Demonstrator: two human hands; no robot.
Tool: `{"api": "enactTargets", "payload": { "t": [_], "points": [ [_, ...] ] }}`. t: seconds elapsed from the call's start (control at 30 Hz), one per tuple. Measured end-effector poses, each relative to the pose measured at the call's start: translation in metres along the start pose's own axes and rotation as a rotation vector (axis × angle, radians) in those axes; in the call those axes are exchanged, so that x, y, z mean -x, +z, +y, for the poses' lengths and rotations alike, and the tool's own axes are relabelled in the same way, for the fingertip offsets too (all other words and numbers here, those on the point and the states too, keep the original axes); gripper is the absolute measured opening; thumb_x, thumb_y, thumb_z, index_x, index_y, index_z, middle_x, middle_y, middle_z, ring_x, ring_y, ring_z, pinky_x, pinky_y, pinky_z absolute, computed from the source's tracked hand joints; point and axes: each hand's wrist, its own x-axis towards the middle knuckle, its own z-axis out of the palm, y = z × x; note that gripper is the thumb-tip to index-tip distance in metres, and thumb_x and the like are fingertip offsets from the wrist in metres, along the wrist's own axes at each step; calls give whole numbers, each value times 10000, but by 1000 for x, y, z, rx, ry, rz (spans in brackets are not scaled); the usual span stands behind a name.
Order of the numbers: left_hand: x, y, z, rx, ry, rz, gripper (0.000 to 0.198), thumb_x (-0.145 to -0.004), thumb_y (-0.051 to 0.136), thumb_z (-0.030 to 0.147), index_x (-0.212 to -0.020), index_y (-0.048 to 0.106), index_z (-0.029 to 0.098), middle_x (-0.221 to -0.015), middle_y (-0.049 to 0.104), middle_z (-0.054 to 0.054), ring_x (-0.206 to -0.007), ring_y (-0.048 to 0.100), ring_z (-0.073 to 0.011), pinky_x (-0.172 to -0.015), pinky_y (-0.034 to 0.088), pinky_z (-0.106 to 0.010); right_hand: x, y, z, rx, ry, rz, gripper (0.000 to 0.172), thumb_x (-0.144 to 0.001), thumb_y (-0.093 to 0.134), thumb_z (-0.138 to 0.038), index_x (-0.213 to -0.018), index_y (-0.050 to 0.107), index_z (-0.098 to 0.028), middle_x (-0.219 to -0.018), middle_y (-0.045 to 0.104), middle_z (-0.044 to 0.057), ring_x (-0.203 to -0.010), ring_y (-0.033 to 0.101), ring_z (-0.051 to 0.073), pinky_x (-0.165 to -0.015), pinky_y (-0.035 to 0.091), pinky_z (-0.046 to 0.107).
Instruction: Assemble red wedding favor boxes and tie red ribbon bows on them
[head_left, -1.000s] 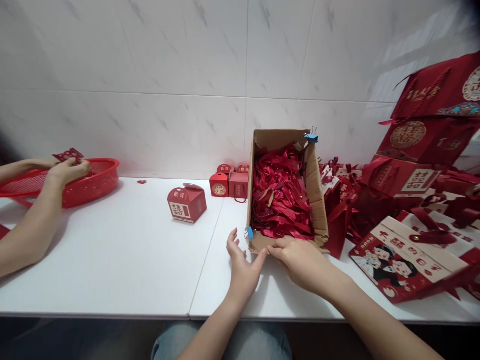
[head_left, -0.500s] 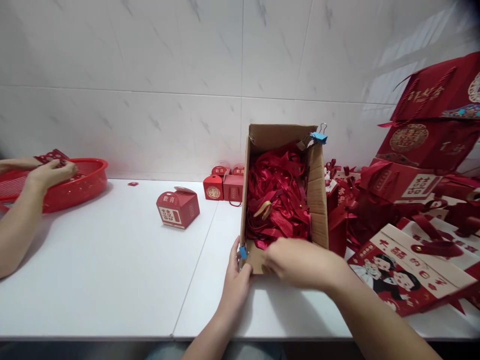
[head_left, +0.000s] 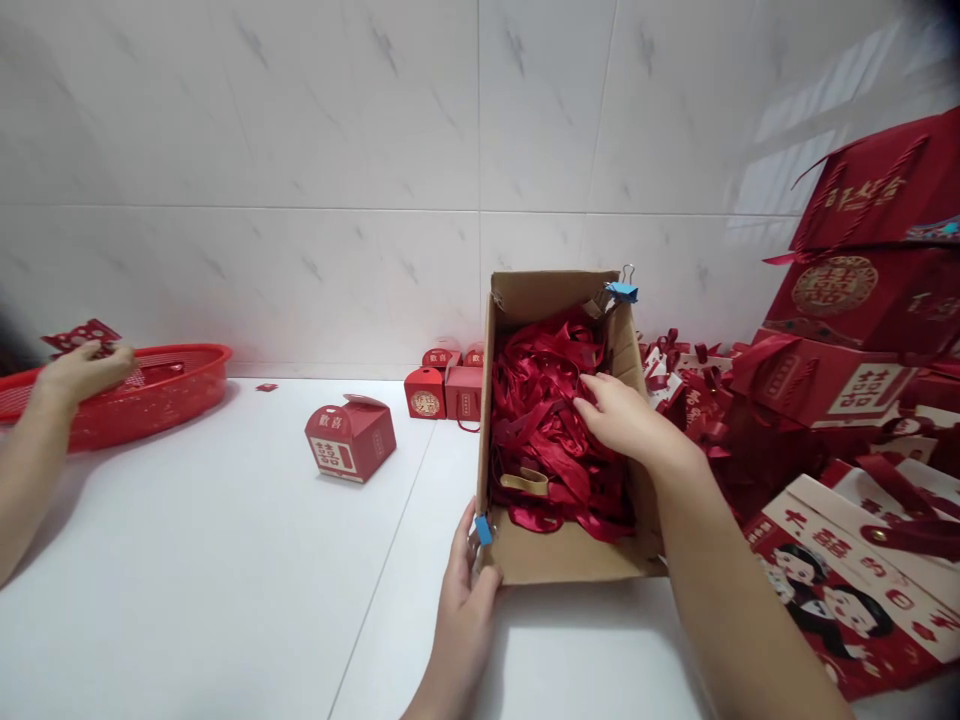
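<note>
A cardboard box tilts towards me, its mouth facing up and forward. My left hand grips its near left corner beside a blue binder clip. Inside lies a tangled heap of dark red ribbons, with a gold ribbon loop on top. My right hand reaches into the box over the right side of the heap. Its visible fingertips are apart and touch the ribbons; the other fingers are hidden.
A small red gift box stands left, with more little boxes by the wall. Stacked red gift bags and a printed bag crowd the right. Another person's hand holds a red patterned piece above a red basket.
My right hand has moved from the box's near edge up and inward onto the ribbons. The ribbon heap has shifted towards me, and the gold loop lies lower. My left hand keeps its grip.
</note>
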Motion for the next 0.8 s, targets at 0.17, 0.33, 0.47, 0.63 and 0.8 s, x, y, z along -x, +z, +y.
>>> {"api": "enactTargets", "payload": {
  "t": [0.17,0.33,0.47,0.63,0.8],
  "points": [
    [0,0,-1,97,-16,21,698,-736,467,184,-1407,288,260,-1405,452,-86,-1184,528,-261,-880,499,-366,-6,16,-3,23,51,-55,286,-875,430,-217,-1068,621,-129,-1214,570,199,-1171,521,302,-926,420,393],
    [1,1,3,181,-51,46,686,-748,474,179,-1408,301,241,-1418,437,-87,-1234,483,-273,-957,446,-385,-4,11,-6,51,87,-73,367,-874,414,-261,-1123,602,-67,-1325,489,232,-1197,505,327,-958,401,411],
    [2,1,3,141,-12,56,651,-766,479,181,-1398,333,226,-1432,422,-80,-1298,415,-268,-1026,391,-386,-1,1,-10,44,122,17,409,-874,420,-307,-1125,603,-41,-1329,493,233,-1150,540,347,-950,412,436],
    [3,1,4,94,27,53,631,-796,493,228,-1406,337,194,-1432,421,-101,-1311,397,-276,-1048,377,-395,4,-12,-13,-179,55,383,342,-859,464,-310,-1062,667,-124,-1224,607,153,-1127,567,303,-980,414,435],
    [2,0,2,48,31,36,607,-823,477,241,-1411,330,224,-1460,384,-74,-1326,378,-262,-1077,348,-391,-5,-11,-14,-822,20,664,309,-823,555,-350,-1009,694,-145,-1116,674,106,-1022,633,234,-969,448,417]
  ]
}}
